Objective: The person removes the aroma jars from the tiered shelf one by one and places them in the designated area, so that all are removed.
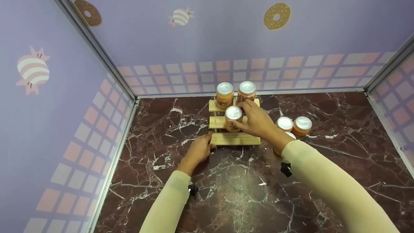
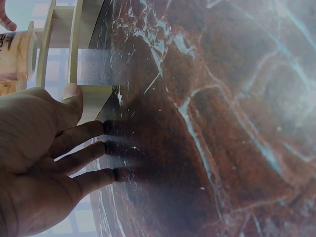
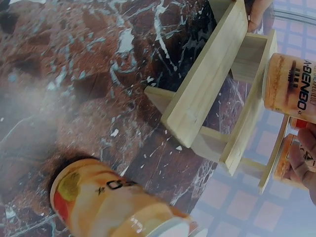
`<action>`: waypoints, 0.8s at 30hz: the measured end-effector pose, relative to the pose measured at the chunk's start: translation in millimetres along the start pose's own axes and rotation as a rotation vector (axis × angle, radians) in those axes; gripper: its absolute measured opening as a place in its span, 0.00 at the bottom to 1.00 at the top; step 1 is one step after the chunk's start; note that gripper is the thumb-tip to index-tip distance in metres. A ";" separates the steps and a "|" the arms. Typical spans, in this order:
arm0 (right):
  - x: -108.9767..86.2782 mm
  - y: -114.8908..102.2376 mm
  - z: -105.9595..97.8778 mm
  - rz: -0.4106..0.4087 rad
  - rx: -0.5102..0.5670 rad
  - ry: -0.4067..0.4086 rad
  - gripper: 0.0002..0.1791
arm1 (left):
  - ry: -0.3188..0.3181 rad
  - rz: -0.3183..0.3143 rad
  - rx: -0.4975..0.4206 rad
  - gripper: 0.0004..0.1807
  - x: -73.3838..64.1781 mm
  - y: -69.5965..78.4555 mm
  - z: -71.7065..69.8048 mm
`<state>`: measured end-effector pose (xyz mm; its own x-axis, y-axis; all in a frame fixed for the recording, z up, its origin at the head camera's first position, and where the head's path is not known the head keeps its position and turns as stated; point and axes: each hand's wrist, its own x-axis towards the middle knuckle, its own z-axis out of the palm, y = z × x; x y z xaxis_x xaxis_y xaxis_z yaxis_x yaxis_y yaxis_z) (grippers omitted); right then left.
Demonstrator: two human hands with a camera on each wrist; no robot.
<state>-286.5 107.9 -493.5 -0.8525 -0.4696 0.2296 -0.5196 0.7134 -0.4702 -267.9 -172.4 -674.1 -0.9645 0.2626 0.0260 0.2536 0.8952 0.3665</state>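
Observation:
A three-step wooden rack (image 1: 236,139) stands on the dark marbled table. My right hand (image 1: 257,121) grips an orange can (image 1: 233,124) with a pale lid on the middle step, thumb across its front and fingers behind. On the top step are two more such cans, a left can (image 1: 224,97) and a right can (image 1: 247,89), the latter partly behind my fingers. My left hand (image 1: 199,150) is at the left end of the lowest step. In the left wrist view its thumb (image 2: 73,101) touches the rack's edge, while the other fingers reach down to the tabletop, spread.
Several orange cans (image 1: 303,127) cluster on the table right of the rack, one mostly hidden under my right forearm. In the right wrist view a can (image 3: 118,202) stands close to the camera. Purple patterned walls (image 1: 207,35) enclose the table (image 1: 343,145) at the back and sides.

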 end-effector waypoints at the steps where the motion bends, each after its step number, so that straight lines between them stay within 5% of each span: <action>1: -1.7 0.7 -1.4 -0.005 -0.002 0.000 0.40 | 0.001 0.001 0.002 0.38 0.1 0.0 -0.4; 24: -40.2 36.5 -24.7 -0.103 -0.145 0.073 0.38 | 0.005 -0.006 -0.004 0.37 -0.7 -0.5 0.4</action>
<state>-272.7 165.6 -498.8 -0.7935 -0.5089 0.3337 -0.6026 0.7337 -0.3141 -267.3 -172.9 -674.7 -0.9664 0.2555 0.0288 0.2477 0.8951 0.3708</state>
